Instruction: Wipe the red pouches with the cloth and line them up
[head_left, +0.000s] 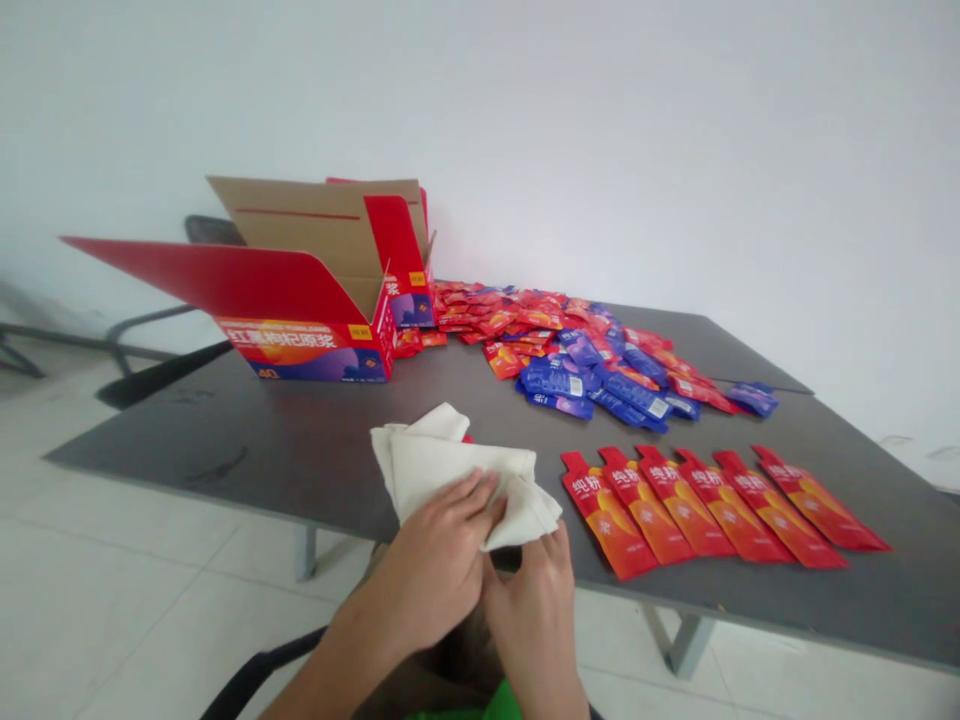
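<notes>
Both my hands are closed on a folded cream-white cloth (450, 465) above the table's front edge. My left hand (442, 560) presses its fingers on the cloth's front face. Lower on the right, my right hand (532, 590) pinches the cloth's bottom corner. A bit of red shows behind the cloth's top; most of that thing is hidden, and I cannot tell whether it is held. Right of my hands, several red-orange pouches (679, 510) lie in an overlapping row, their spouts pointing away from me.
An open red carton (315, 350) stands at the table's left, with a second carton (414, 290) behind it. A heap of red pouches (525, 315) and blue pouches (626, 390) spreads over the back of the dark table (330, 440). Black chairs (161, 375) stand beyond the left edge.
</notes>
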